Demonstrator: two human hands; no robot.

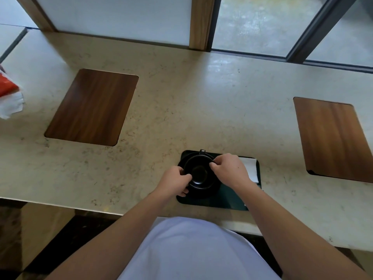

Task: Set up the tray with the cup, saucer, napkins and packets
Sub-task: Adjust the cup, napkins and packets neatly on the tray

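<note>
A: Where is the tray [228, 201] sitting, and what room is around it?

B: Near the counter [181, 110] front edge, at 6 o'clock. Bare stone is lying at 9 and 12; wood insets [91, 107] are sitting at 10 and 3, well apart.

A: Contents?

B: Black cup [199, 174] is standing on a saucer [203, 194] at the tray's left end, handle pointing to 12. White napkins [251, 168] are lying at the cup's 3, partly hidden.

A: Hands?

B: Left hand [174, 179] is pinching the rim at 9; right hand [228, 167] is pinching it at 2.
</note>
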